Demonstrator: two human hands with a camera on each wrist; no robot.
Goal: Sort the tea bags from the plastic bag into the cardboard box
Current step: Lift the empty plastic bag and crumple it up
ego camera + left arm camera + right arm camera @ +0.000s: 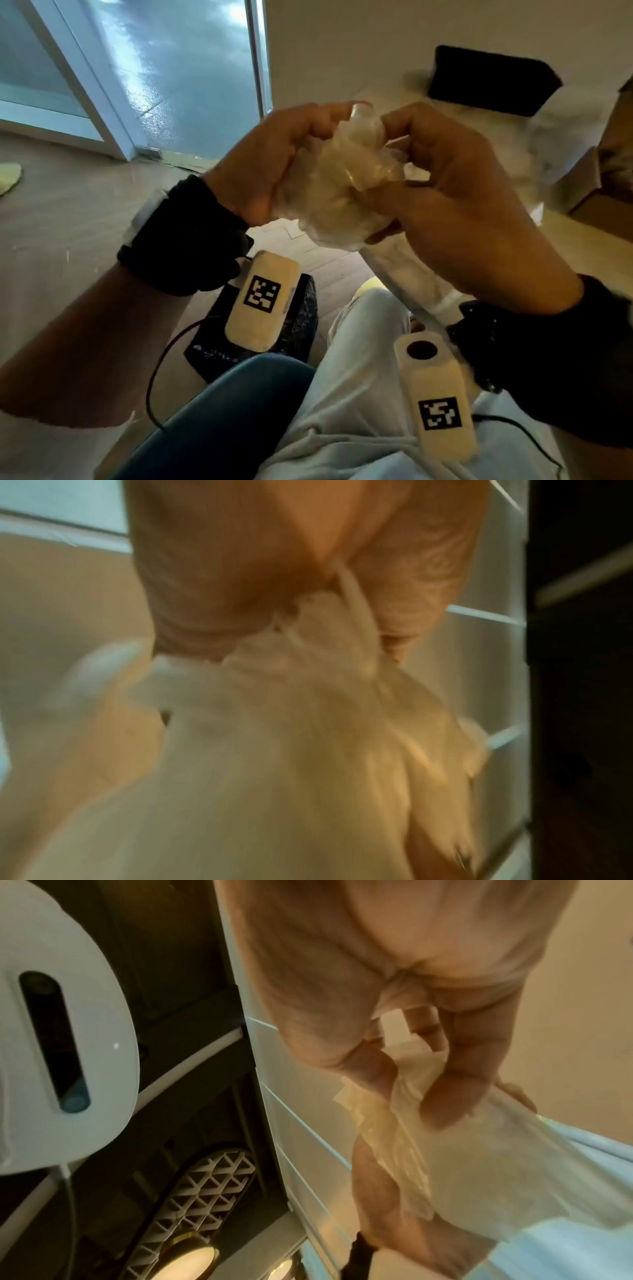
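Crumpled translucent plastic bag (pixel 346 178), held in mid-air at frame centre above the person's lap. Left hand (pixel 270 164), at 9 o'clock of the bag, pinches its gathered plastic; right hand (pixel 455 202), at 3 o'clock, curls its fingers (pixel 455 1085) round it. Contents indistinct. Wooden floor (pixel 68 219) below; glass door (pixel 178 68) at 11 o'clock; dark box (pixel 493 78) at 1 o'clock.

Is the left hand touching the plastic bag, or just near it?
Touching. In the left wrist view the left hand pinches a gathered fold of the plastic bag between its fingers; the head view shows both hands gripping the crumpled bag.
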